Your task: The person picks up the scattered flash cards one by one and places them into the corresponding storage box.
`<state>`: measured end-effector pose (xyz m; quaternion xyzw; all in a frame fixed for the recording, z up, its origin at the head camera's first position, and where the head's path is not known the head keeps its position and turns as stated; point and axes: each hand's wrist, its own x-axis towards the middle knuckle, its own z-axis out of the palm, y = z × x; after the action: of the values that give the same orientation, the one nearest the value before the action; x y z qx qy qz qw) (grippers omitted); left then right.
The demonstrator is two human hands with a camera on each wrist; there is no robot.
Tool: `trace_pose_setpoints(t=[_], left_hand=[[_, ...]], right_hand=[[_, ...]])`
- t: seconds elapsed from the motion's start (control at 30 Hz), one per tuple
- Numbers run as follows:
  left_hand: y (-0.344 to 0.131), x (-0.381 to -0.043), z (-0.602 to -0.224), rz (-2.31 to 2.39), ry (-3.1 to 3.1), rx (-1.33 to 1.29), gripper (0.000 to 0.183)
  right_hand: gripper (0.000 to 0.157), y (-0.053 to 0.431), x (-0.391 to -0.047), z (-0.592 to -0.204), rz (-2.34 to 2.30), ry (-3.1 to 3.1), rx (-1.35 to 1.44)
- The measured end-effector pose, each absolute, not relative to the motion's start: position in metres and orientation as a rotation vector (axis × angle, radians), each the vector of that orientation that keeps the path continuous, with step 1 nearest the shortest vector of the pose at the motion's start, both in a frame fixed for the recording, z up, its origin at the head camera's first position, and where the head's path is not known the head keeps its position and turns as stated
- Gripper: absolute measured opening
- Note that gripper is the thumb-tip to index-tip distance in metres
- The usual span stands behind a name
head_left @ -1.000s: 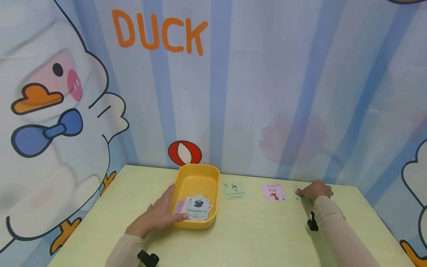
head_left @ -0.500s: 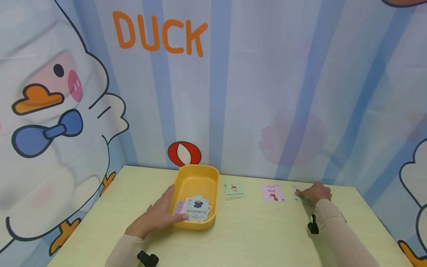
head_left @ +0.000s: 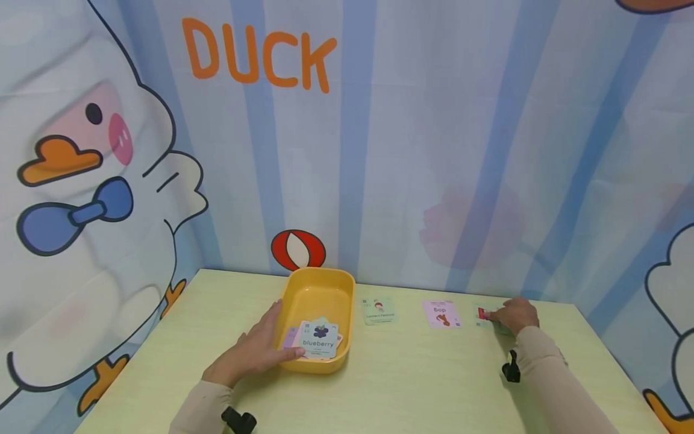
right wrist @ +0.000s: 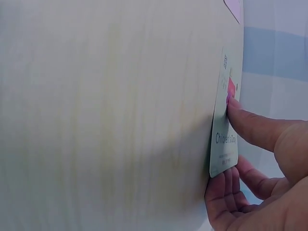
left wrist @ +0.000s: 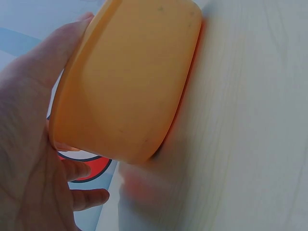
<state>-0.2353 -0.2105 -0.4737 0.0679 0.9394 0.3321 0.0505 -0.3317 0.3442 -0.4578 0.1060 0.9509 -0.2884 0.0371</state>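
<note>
Near the back right corner of the tabletop (head_left: 417, 367), the head view shows the right hand (head_left: 518, 314) on the Children's Day card (head_left: 481, 314), thumb tip on its face. The dog card (head_left: 441, 314), upside down, and the lantern card (head_left: 379, 311) lie apart along the same back edge. Left of this row, the bin (head_left: 325, 301) reaches to the back edge, with the blueberry card (head_left: 318, 339) on top of others at its near end. The left hand (head_left: 252, 348) is spread round the bin's near left corner. The widest room for moving lies between the row and the tabletop's front; the backdrop (head_left: 412, 138) rises just behind, so drawing a card forward looks safer than lifting it backward.

In the left wrist view, the left hand's fingers extend past the bin's side rather than clench; how firmly they press, I cannot tell. A light touch should steady it.

In the right wrist view, the right hand grasps the card, thumb pressing its face, fingers curled at its lower end. Whether it is wholly off the tabletop is unclear. A flat, gentle pinch would best avoid bending it.
</note>
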Motion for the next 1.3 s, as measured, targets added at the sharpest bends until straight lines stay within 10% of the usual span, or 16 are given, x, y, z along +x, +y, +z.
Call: trace_pose_setpoints(t=[1.3], left_hand=[[-0.209, -0.234, -0.473, 1.034, 2.842, 0.186, 0.125]], right_hand=[[0.067, 0.358, -0.333, -0.464, -1.306, 2.704, 0.226]])
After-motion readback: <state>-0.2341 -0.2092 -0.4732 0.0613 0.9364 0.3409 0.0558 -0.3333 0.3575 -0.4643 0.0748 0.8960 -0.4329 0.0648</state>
